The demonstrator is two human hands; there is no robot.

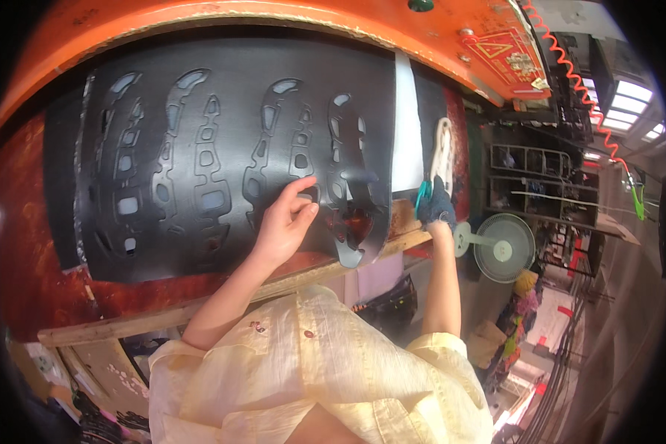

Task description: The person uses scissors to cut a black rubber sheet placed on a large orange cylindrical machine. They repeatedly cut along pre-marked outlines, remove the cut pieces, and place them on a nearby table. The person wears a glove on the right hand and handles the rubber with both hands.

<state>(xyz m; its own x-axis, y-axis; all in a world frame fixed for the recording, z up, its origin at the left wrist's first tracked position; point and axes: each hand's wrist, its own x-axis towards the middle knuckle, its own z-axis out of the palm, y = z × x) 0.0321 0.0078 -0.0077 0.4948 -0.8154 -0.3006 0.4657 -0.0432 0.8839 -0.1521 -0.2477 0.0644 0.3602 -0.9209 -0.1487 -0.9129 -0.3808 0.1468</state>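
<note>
A large black sheet (237, 155), rubber or leather-like, lies across the work surface. Rows of long shoe-upper-like outlines are cut through it, and pale material shows in several openings. Over its near right part is my bare left hand (283, 226), thumb and forefinger apart, with nothing visible between them. I cannot tell whether the fingertips touch the sheet. My right hand (438, 211), in a dark glove, is closed at the table's right end around a long, narrow, cream loop-shaped piece (442, 144), perhaps a cutting die. A teal part (423, 194) shows beside the glove.
An orange machine beam (222, 16) with a warning plate (499, 50) spans the far side. White sheeting (407, 126) shows beside the black sheet. A wooden rail (155, 320) edges the table. To the right are a fan (503, 248), shelving (529, 159) and a coiled red hose (559, 55).
</note>
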